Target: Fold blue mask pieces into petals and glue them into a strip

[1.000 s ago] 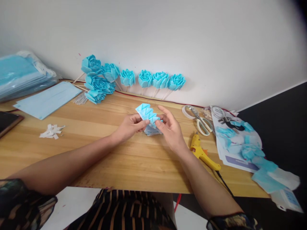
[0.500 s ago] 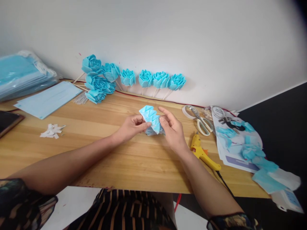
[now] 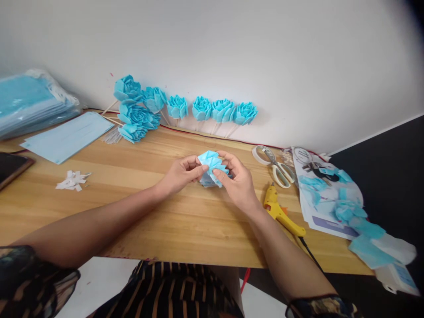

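Between my two hands is a folded strip of light blue fabric (image 3: 210,160), with pointed, overlapping folds. My left hand (image 3: 186,171) pinches its left end between thumb and fingers. At the right end my right hand (image 3: 239,177) is closed on it, thumb in front and fingers behind. Below the strip some pale blue pieces (image 3: 208,180) show partly; the hands cover the rest. Several blue fabric flowers (image 3: 202,108) on thin sticks lean against the wall behind.
To the right lie scissors (image 3: 282,173), a tape roll (image 3: 259,154), a yellow glue gun (image 3: 281,214) with its cord, and papers with blue scraps (image 3: 347,211). At left are flat blue sheets (image 3: 68,137), a bagged stack (image 3: 31,104), white snippets (image 3: 72,180) and a phone (image 3: 13,169).
My right fingers have closed over the right part of the strip, the thumb moving left onto its front. The folds look more bunched together and fanned. My left hand keeps its pinch.
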The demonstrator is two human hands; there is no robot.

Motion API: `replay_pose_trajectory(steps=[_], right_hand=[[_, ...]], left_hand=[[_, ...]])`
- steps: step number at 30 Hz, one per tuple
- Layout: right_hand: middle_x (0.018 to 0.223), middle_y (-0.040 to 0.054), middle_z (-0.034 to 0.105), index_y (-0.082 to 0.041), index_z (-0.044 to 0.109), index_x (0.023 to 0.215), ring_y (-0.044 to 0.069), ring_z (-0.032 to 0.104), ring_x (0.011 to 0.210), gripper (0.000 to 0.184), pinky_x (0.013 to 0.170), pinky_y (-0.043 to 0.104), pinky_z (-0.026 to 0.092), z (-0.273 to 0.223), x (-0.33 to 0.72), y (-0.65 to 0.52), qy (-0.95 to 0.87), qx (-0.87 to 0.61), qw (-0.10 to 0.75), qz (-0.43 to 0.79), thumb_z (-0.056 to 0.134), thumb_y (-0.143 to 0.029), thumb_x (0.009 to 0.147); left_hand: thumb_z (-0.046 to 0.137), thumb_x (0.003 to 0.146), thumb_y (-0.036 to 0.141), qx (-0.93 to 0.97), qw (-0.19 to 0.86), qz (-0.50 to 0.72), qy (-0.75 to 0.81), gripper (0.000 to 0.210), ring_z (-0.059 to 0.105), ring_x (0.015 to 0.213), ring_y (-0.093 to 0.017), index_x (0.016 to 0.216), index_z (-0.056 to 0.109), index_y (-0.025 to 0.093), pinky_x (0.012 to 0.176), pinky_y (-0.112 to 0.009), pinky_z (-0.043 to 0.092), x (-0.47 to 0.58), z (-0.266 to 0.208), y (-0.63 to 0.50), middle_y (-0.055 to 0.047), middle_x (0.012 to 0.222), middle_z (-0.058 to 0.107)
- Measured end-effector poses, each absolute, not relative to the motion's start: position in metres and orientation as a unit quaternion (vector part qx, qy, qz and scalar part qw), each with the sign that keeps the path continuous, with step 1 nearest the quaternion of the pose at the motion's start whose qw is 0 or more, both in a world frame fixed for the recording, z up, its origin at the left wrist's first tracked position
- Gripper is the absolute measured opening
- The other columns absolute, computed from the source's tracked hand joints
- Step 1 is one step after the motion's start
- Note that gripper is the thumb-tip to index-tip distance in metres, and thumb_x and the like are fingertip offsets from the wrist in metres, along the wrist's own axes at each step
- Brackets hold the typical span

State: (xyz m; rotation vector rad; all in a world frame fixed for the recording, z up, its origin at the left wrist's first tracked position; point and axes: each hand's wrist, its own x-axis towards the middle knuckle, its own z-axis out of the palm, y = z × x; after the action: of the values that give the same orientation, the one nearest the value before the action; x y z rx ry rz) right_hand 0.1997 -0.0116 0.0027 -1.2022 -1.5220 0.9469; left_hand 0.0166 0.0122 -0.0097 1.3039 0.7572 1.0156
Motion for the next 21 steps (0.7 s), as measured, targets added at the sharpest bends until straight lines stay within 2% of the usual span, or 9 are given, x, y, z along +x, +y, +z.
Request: replay_pose_trajectory(steps=[3, 6, 9, 12, 17, 21], right_hand=[[0.083, -0.0017, 0.062, -0.021, 0.064, 0.120, 0.013, 0.059, 0.072, 0.040, 0.063, 0.026, 0.047, 0.0016, 0.2005, -0.0104, -0.612, -0.486, 0.478, 0.401, 0.071, -0.033, 0.082], [0.072, -0.0042, 0.055, -0.021, 0.060, 0.131, 0.011, 0.051, 0.063, 0.047, 0.057, 0.026, 0.043, 0.0022, 0.2009, -0.0101, -0.599, -0.479, 0.487, 0.418, 0.064, -0.039, 0.088], [0.080, -0.0018, 0.059, -0.024, 0.057, 0.138, 0.012, 0.054, 0.068, 0.055, 0.061, 0.027, 0.046, 0.0037, 0.2000, -0.0113, -0.601, -0.471, 0.485, 0.427, 0.066, -0.042, 0.087], [0.089, -0.0004, 0.062, -0.027, 0.059, 0.137, 0.013, 0.057, 0.074, 0.057, 0.063, 0.027, 0.047, 0.0047, 0.1991, -0.0133, -0.615, -0.478, 0.474, 0.411, 0.071, -0.039, 0.083], [0.085, -0.0018, 0.058, -0.029, 0.063, 0.132, 0.012, 0.053, 0.070, 0.050, 0.060, 0.026, 0.044, 0.0045, 0.2013, -0.0140, -0.616, -0.508, 0.478, 0.367, 0.072, -0.036, 0.083], [0.084, -0.0007, 0.056, -0.028, 0.064, 0.131, 0.014, 0.052, 0.072, 0.047, 0.060, 0.027, 0.044, 0.0041, 0.2023, -0.0130, -0.610, -0.512, 0.491, 0.353, 0.069, -0.037, 0.085]], left_hand=[[0.076, 0.077, 0.047, 0.568, 0.608, 0.448, 0.327, 0.040, 0.043, 0.052, -0.007, 0.068, 0.052, 0.017, 0.052, -0.021, 0.035, 0.0159, -0.0098, 0.0124, 0.004, 0.056, 0.053], [0.076, 0.078, 0.047, 0.575, 0.606, 0.443, 0.327, 0.038, 0.043, 0.052, -0.007, 0.068, 0.055, 0.016, 0.053, -0.022, 0.035, 0.0159, -0.0096, 0.0118, 0.004, 0.057, 0.052], [0.075, 0.078, 0.048, 0.588, 0.601, 0.435, 0.323, 0.039, 0.042, 0.053, -0.008, 0.067, 0.055, 0.016, 0.054, -0.022, 0.035, 0.0168, -0.0094, 0.0107, 0.004, 0.057, 0.050], [0.075, 0.077, 0.050, 0.605, 0.593, 0.427, 0.315, 0.042, 0.044, 0.057, -0.009, 0.064, 0.054, 0.016, 0.056, -0.023, 0.035, 0.0177, -0.0090, 0.0094, 0.003, 0.060, 0.051], [0.070, 0.081, 0.053, 0.613, 0.581, 0.430, 0.319, 0.044, 0.044, 0.056, -0.009, 0.061, 0.055, 0.016, 0.054, -0.024, 0.034, 0.0166, -0.0074, 0.0089, 0.002, 0.058, 0.052], [0.069, 0.082, 0.053, 0.540, 0.590, 0.491, 0.345, 0.039, 0.042, 0.050, -0.009, 0.071, 0.061, 0.016, 0.051, -0.023, 0.032, 0.0144, -0.0092, 0.0125, 0.003, 0.054, 0.052]])
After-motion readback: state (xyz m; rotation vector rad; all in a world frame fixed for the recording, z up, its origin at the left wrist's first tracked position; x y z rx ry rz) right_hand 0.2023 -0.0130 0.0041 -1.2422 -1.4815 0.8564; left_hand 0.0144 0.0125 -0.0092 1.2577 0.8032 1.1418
